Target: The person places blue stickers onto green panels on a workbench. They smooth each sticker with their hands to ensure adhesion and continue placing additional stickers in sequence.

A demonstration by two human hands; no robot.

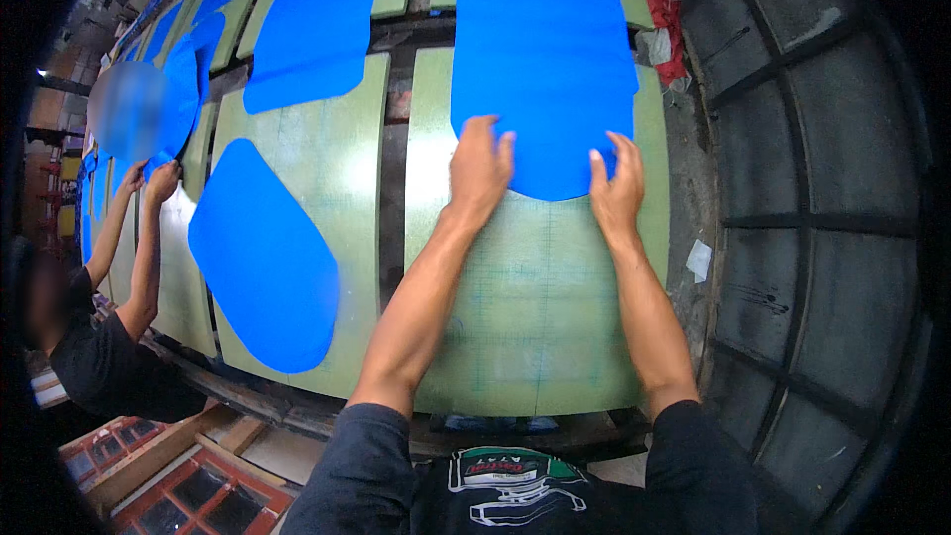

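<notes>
A large blue cut piece of fabric-like sheet (pixel 542 67) lies flat on a green board (pixel 535 297) before me. Its rounded lower end points toward me. My left hand (pixel 481 167) is at the left edge of that end, fingers spread over the blue surface. At the opposite edge, my right hand (pixel 618 182) has its thumb and fingers apart. Neither hand shows material gripped in it. Whether the fingertips press on the sheet or hover just above it I cannot tell. Faint marking lines run across the board's bare near part.
Left of me, another blue piece (pixel 267 260) lies on a neighbouring green board (pixel 319 141), with another (pixel 316 30) farther up. A co-worker's hands (pixel 154 177) hold a raised blue sheet (pixel 186 100). Dark gaps separate the boards. Dark framed panels (pixel 854 148) stand at right.
</notes>
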